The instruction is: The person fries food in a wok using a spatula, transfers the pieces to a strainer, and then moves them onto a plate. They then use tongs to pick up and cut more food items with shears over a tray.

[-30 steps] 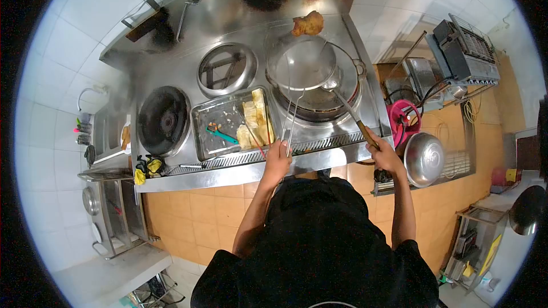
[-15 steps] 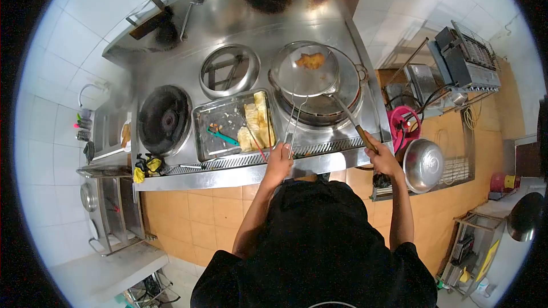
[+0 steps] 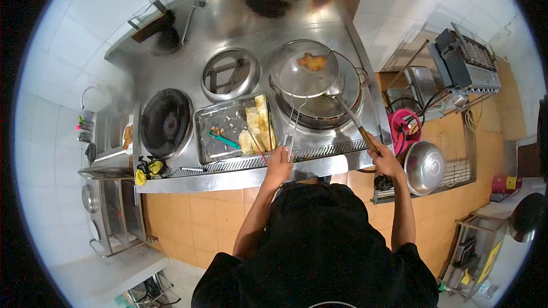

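Head view, and you're working with both hands over the steel range (image 3: pixel 188 181)! Your left hand (image 3: pixel 278 165) is closed around the wire handle of the round mesh strainer (image 3: pixel 291 75), gripping it near the range's front edge. Out at the far end, the strainer sits over the wide pan (image 3: pixel 347 75), reaching past the pan's left side, and there's the browned piece of food (image 3: pixel 311 61), lying inside the strainer's circle, toward its far right side!

Over to your right hand (image 3: pixel 386 157): fingers wrapped firmly around the wooden grip of the ladle (image 3: pixel 354 118), its shaft slanting up and left across the pan. The ladle's bowl is right at the strainer's lower right rim; whether the two are touching, you can't tell from here.

Just left of the strainer handle, the rectangular tray (image 3: pixel 211 152) carries pale yellow pieces (image 3: pixel 260 125) along its right side, with a green-handled tool (image 3: pixel 224 139) lying near its middle. A thin red-ended stick (image 3: pixel 260 151) slants across the tray's right side, its red end close beside your left hand.

Behind the tray sits an open metal ring (image 3: pixel 252 81), and left of it, the blackened round pan (image 3: pixel 166 122). Past the range's right side, a pink container (image 3: pixel 405 125) stands beside the shiny metal basin (image 3: pixel 424 167).
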The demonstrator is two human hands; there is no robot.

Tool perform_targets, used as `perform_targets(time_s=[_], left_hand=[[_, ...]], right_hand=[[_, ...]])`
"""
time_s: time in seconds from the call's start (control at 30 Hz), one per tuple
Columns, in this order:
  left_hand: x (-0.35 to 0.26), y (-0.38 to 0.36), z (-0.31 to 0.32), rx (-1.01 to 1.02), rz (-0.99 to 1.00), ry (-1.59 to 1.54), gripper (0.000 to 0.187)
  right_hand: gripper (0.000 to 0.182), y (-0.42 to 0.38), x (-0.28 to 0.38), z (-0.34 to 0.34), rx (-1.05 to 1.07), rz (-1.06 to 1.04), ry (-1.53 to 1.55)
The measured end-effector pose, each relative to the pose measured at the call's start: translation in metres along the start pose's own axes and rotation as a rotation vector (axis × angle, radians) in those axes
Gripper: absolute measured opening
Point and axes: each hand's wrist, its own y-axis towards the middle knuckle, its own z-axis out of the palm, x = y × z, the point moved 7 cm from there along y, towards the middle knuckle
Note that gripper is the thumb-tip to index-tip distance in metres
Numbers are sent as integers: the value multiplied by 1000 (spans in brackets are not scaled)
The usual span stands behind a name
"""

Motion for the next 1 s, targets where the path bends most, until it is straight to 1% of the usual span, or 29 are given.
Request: perform_targets(time_s=[0.03,0.1,0.17,0.23,0.27,0.33,0.47,0.5,0.57,0.6,0.7,0.77,0.83,0.87,0.9,0.97,1.0], left_hand=[[-1,0,-1,-3,3,-3,30],[3,-1,2,33,-78,19,31],[-1,-3,4,28,-76,-36,32],[-4,-7,5,31,-111,1,30],[0,-4,5,32,-111,1,30],[-4,0,3,-7,93,0,29],[0,0,7,-17,40,7,29],[0,-3,8,-18,39,5,29],[8,-3,14,19,-86,-50,30],[5,-1,14,21,-84,-49,30],[-5,-3,13,13,55,44,31],[1,2,12,8,94,49,30],[-1,-8,15,65,-99,-62,31],[8,-6,15,58,-101,-79,32],[8,-5,14,57,-97,-80,32],[4,-3,12,35,-36,4,32],[-3,-4,11,32,-31,2,32]], right_hand=[[59,1,3,-2,-10,0,4],[59,2,3,-2,14,-2,12],[59,6,-3,0,37,-5,23],[58,8,-1,0,-3,-77,-12],[58,8,-3,-1,-4,-77,-12],[57,-4,9,0,12,-8,21],[56,-3,5,-2,-8,-14,7],[56,-6,6,-2,8,20,-5],[56,-6,6,-6,17,51,-25],[56,-6,5,-6,3,30,-30],[56,-9,0,-2,8,20,-40],[56,-4,5,-5,5,5,-50],[59,-2,2,0,-11,-73,12],[59,5,-8,0,-25,-128,-27],[59,4,-5,0,-26,-132,-29],[58,3,-8,3,5,-6,15],[58,4,-9,2,5,-12,13]])
